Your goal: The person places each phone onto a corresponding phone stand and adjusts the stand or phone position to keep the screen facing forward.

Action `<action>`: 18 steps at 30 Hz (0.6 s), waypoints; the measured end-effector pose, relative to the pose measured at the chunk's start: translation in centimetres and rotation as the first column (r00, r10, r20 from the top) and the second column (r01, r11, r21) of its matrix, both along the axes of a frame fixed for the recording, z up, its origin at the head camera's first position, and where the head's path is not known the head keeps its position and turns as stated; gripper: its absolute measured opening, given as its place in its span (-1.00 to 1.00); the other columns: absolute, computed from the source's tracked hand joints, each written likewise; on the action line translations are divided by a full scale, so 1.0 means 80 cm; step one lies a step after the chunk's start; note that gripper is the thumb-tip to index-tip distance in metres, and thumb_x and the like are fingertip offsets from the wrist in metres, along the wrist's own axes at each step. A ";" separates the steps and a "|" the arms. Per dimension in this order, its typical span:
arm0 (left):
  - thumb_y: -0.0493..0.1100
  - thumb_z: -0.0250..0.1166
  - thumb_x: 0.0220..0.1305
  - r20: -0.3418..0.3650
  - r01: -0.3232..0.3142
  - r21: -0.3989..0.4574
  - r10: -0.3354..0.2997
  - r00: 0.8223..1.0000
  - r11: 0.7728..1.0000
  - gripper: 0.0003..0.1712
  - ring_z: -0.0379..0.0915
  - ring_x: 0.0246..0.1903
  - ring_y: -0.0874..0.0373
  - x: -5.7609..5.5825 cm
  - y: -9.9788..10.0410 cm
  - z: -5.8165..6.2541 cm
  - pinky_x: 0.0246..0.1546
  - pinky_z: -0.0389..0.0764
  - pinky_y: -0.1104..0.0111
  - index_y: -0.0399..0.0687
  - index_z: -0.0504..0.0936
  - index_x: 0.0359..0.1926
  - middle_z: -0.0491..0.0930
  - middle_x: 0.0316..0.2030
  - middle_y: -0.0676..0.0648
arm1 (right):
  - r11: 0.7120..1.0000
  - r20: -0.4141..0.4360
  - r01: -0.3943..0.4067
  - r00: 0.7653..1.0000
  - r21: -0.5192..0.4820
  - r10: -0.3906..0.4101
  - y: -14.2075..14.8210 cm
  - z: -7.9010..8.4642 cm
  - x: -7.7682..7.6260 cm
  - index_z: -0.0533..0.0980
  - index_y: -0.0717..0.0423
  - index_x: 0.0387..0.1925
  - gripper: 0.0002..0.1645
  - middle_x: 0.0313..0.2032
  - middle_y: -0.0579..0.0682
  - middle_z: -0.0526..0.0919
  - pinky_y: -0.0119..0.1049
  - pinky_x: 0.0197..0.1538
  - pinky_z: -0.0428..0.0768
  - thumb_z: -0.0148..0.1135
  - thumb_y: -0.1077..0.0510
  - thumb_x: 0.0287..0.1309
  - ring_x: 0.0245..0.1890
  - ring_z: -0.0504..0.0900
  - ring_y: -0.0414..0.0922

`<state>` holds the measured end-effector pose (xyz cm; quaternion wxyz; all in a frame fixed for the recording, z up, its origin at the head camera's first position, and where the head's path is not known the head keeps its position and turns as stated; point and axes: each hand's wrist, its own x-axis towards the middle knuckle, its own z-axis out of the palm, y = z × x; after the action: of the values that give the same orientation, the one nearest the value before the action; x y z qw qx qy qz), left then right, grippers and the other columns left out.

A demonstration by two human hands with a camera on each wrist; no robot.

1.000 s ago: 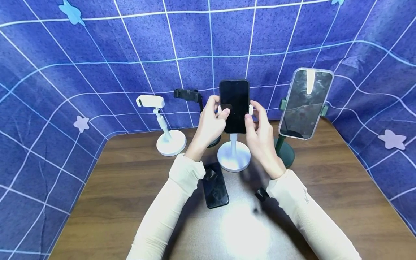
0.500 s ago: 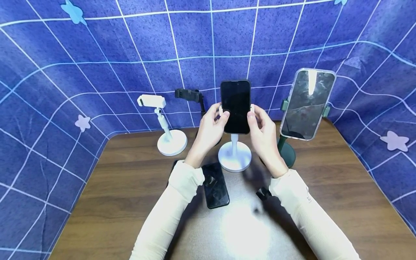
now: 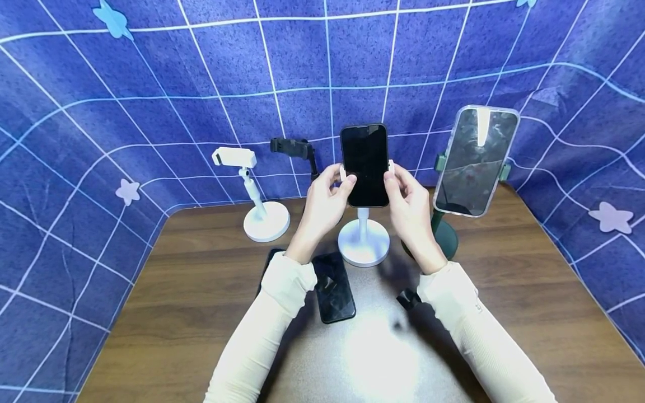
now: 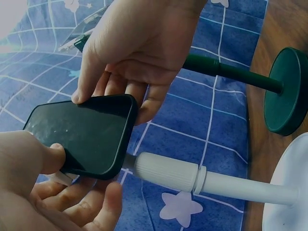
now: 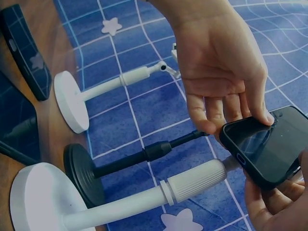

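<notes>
A black smartphone (image 3: 365,159) stands upright in the holder of a white phone stand (image 3: 363,246). White clamp ends (image 3: 391,166) show at both sides of the phone. My left hand (image 3: 324,200) grips its left side, thumb on the front edge and fingers curled behind. On the opposite side my right hand (image 3: 410,210) grips in the same way, its thumb at the right edge. The left wrist view shows both thumbs on the phone (image 4: 86,137) from the side, above the ribbed white post (image 4: 166,166). Much of the holder is hidden behind the phone.
An unloaded white stand (image 3: 266,222) and a black stand (image 3: 292,147) are to the left. To the right, a green stand (image 3: 444,238) bears a clear-cased phone (image 3: 476,162). One phone (image 3: 336,299) lies in front; another (image 3: 272,258) is partly under my left sleeve. Blue cloth hangs behind.
My right thumb has shifted from the phone's lower right corner up along its edge, and the right fingers have closed in at the clamp. My left hand has barely moved.
</notes>
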<state>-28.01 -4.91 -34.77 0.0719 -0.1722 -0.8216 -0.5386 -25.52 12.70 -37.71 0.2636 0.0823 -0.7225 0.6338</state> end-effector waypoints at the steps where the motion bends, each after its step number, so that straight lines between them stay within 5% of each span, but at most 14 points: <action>1: 0.01 0.18 0.55 -0.006 -0.003 -0.004 0.003 1.000 1.000 -0.50 0.58 -0.54 0.23 0.000 0.000 0.000 -0.46 0.57 0.41 -0.16 0.46 0.34 0.65 0.09 -0.17 | 1.000 -0.002 -0.001 1.000 0.000 0.001 0.000 0.000 0.000 0.55 0.16 0.29 -0.55 -0.08 0.23 0.78 -0.51 -0.20 0.48 0.08 0.04 0.54 -0.27 0.59 -0.26; 7: 0.02 0.15 0.56 -0.031 -0.018 -0.023 0.017 0.999 1.000 -0.55 0.31 -0.64 0.27 0.001 0.002 -0.002 -0.54 0.36 0.41 -0.15 0.47 0.28 0.63 0.03 -0.13 | 1.000 0.007 0.006 1.000 0.007 -0.006 0.001 0.000 -0.001 0.56 0.17 0.28 -0.55 -0.17 0.25 0.76 -0.49 -0.33 0.40 0.10 0.04 0.54 -0.41 0.47 -0.25; 18: -0.02 0.16 0.56 -0.057 -0.026 -0.031 0.024 0.998 0.999 -0.61 0.26 -0.64 0.28 0.000 0.002 -0.002 -0.56 0.33 0.43 -0.15 0.50 0.23 0.61 -0.10 -0.12 | 0.999 0.002 0.030 1.000 0.010 -0.030 -0.001 0.001 -0.001 0.59 0.21 0.23 -0.59 -0.32 0.19 0.71 -0.49 -0.41 0.34 0.14 0.10 0.51 -0.52 0.37 -0.33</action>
<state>-28.02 -4.73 -34.89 0.0988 -0.1782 -0.8298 -0.5195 -25.63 12.61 -37.64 0.2719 0.0717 -0.7270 0.6264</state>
